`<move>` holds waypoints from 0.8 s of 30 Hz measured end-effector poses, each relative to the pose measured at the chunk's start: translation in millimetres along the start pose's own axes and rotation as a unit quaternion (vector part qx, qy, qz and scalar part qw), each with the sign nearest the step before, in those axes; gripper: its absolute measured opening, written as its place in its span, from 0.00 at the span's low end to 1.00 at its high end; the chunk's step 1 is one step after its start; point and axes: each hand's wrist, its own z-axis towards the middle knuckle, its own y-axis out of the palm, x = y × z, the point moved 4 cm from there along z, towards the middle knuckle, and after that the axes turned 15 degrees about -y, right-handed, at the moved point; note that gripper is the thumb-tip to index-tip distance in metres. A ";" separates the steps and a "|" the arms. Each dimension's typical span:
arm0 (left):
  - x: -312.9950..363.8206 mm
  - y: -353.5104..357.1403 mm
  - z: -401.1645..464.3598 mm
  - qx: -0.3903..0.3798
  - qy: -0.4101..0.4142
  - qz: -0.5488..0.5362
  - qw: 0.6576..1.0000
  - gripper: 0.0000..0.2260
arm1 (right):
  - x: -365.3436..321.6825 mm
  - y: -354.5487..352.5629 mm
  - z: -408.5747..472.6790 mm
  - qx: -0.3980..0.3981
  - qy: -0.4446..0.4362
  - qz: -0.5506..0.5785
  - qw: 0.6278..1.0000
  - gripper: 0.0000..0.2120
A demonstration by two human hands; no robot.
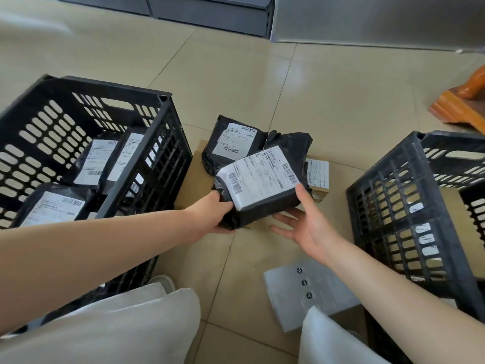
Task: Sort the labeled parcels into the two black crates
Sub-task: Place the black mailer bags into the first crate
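My left hand (214, 215) grips the near left end of a black parcel (265, 203) with a large white label, lifted a little above the floor. My right hand (304, 222) has straight fingers under the parcel's right end, thumb against its side. Behind it lie a second black labeled parcel (232, 143) and a crumpled black one (291, 141). A small brown labeled box (319, 177) sits to the right. The left black crate (147, 153) holds several labeled black parcels. The right black crate (388, 206) shows brown cardboard inside.
A flat brown cardboard sheet (195, 177) lies under the parcels on the tiled floor. A grey box (296, 287) lies near my right knee. Orange wooden furniture (462, 106) stands at the far right. Grey cabinets (210, 11) line the back wall.
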 end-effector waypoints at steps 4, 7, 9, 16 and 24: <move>2.2 -11.7 -6.4 -0.046 0.012 0.145 0.988 0.18 | -16.9 0.2 7.4 0.039 -0.033 -0.027 0.998 0.18; 7.9 -26.8 -12.8 -0.044 -0.020 0.176 0.983 0.19 | -28.2 -0.9 11.4 0.046 -0.045 -0.086 0.994 0.17; 13.6 -37.7 -14.9 0.010 -0.021 0.152 0.988 0.19 | -37.1 0.0 15.3 0.048 -0.046 -0.129 0.989 0.20; 34.6 -47.2 -39.2 0.005 -0.014 -0.034 0.999 0.17 | -70.8 45.2 16.3 -0.035 -0.029 -0.236 0.971 0.17; 51.2 -84.2 -75.4 -0.129 0.037 -0.033 0.990 0.25 | -99.7 97.7 17.1 -0.032 -0.042 -0.251 0.967 0.21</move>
